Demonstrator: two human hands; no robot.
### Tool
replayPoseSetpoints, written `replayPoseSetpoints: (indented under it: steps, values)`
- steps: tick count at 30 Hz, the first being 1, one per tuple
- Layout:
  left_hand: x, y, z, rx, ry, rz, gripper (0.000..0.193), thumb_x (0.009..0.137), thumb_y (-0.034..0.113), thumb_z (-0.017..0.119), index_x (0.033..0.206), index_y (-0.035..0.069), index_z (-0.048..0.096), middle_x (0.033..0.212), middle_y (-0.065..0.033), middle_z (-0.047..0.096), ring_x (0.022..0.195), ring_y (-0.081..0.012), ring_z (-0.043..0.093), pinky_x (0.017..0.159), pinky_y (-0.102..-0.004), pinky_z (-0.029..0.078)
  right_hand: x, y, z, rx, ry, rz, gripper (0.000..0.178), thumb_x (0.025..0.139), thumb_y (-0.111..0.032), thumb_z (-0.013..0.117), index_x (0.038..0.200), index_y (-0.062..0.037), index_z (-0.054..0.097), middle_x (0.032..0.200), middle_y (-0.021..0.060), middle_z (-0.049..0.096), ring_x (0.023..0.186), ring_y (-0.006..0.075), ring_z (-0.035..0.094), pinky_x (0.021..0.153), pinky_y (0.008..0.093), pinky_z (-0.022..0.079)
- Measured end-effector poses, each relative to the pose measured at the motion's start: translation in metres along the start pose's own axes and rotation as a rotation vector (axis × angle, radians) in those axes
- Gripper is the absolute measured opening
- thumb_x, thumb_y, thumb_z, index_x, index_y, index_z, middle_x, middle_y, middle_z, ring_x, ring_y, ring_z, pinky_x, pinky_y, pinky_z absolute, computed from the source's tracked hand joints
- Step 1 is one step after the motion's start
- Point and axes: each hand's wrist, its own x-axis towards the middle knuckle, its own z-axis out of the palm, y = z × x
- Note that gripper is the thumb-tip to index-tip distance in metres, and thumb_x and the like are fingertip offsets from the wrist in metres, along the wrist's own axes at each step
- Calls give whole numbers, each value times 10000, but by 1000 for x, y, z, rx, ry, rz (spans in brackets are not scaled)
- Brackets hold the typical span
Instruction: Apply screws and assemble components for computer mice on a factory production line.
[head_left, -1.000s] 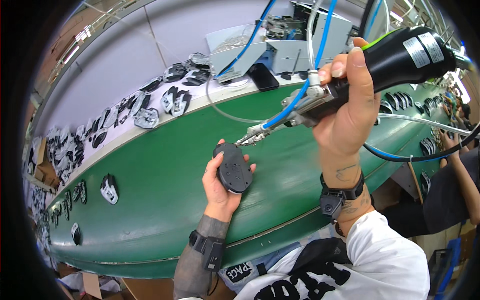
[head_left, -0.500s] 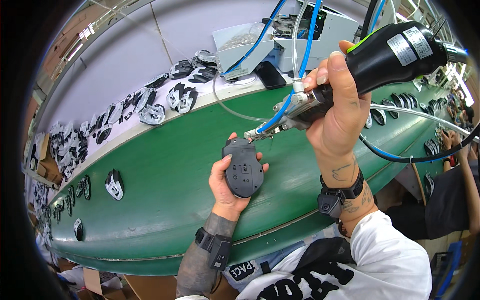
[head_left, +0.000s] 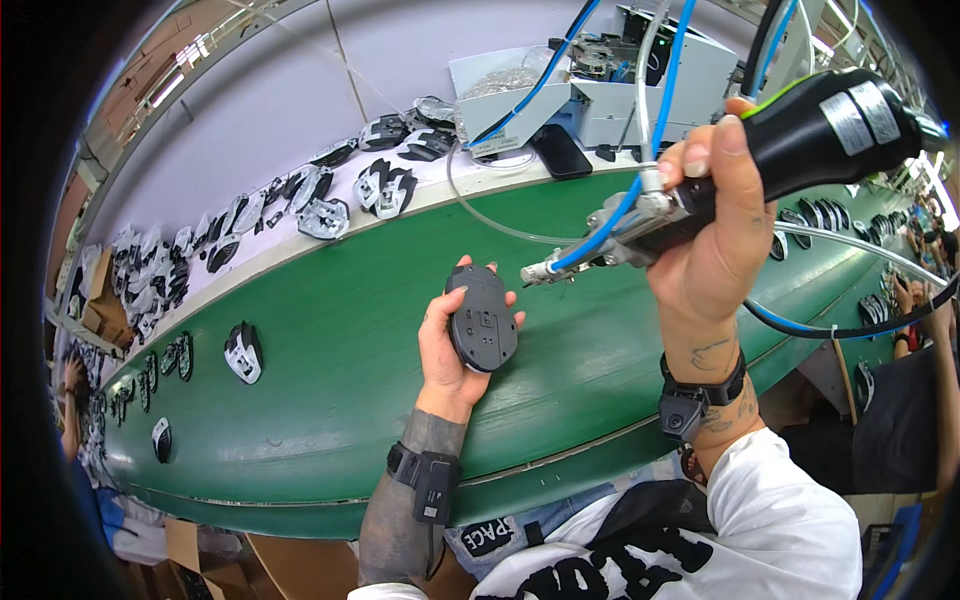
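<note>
While the left hand holds a dark gray computer mouse over the green bench, its fingers curl around the mouse's sides. The mouse has its flat underside up. On the right, the right hand has its fingers wrapped tight around a fat black power tool with a blue hose. The tool's metal tip is near the mouse but not touching it. Off to the left, a black and white shell lies on the bench. Along the far side, more shells and a dark phone sit on a white shelf.
</note>
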Motion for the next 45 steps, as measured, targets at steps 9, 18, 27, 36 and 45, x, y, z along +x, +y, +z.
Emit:
replayPoseSetpoints:
  steps: [9, 18, 27, 36, 45]
  values:
    - [-8, 3, 5, -180, -240, -155, 599, 791, 302, 502, 1347, 134, 355, 1197, -134, 489, 978, -336, 566, 824, -485, 497, 0, 2, 1, -24, -29, -15, 362, 848, -77, 604, 1142, 31, 421, 670, 73, 604, 570, 148, 595, 526, 264, 484]
    - [-8, 3, 6, -190, -225, -162, 580, 812, 296, 474, 1352, 126, 349, 1182, -148, 495, 966, -338, 568, 820, -491, 500, -1, 5, 1, -18, -65, 9, 346, 837, -65, 618, 1117, 17, 432, 671, 74, 596, 565, 148, 592, 523, 266, 480]
    - [-5, 11, 5, -47, -250, -174, 527, 839, 274, 485, 1327, 114, 368, 1153, -116, 497, 916, -292, 574, 777, -459, 519, 0, 2, 1, -13, -75, 82, 324, 850, -71, 606, 1121, 7, 447, 661, 68, 569, 565, 153, 579, 542, 286, 492]
    - [3, 8, -7, -130, 131, 179, 461, 829, 283, 535, 1257, 165, 413, 1134, -82, 497, 900, -258, 555, 780, -487, 487, -20, -13, 13, -33, -133, 153, 348, 956, -240, 442, 1216, -24, 359, 724, 6, 451, 646, 103, 478, 625, 268, 465]
    - [-1, 8, -1, -219, 2, 197, 523, 768, 234, 488, 1278, 162, 397, 1215, -111, 472, 917, -266, 553, 794, -494, 479, -32, -1, 22, -144, -152, 149, 370, 930, -228, 486, 1199, -12, 353, 706, 20, 470, 613, 114, 512, 518, 249, 458]
